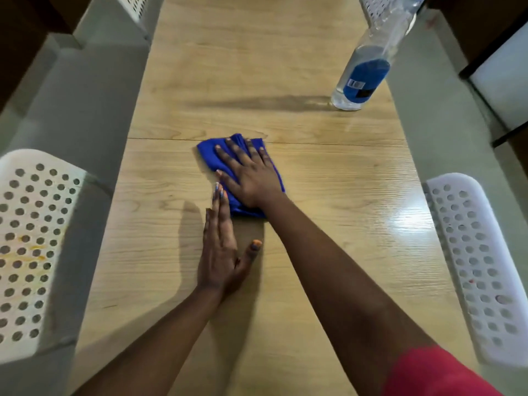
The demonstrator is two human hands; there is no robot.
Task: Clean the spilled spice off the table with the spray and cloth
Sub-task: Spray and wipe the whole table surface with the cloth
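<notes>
centre of frame: we see the right hand [251,178] pressing flat, fingers spread, on the blue cloth [211,155] on the bench [328,195] — left hand [220,247] flat just below it, fingers together; spray bottle [363,78] stands upper right.

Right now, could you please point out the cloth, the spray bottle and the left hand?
cloth [206,155]: head view, its bare far-left corner.
spray bottle [365,77]: head view, its blue label.
left hand [220,250]: head view, its back.
</notes>
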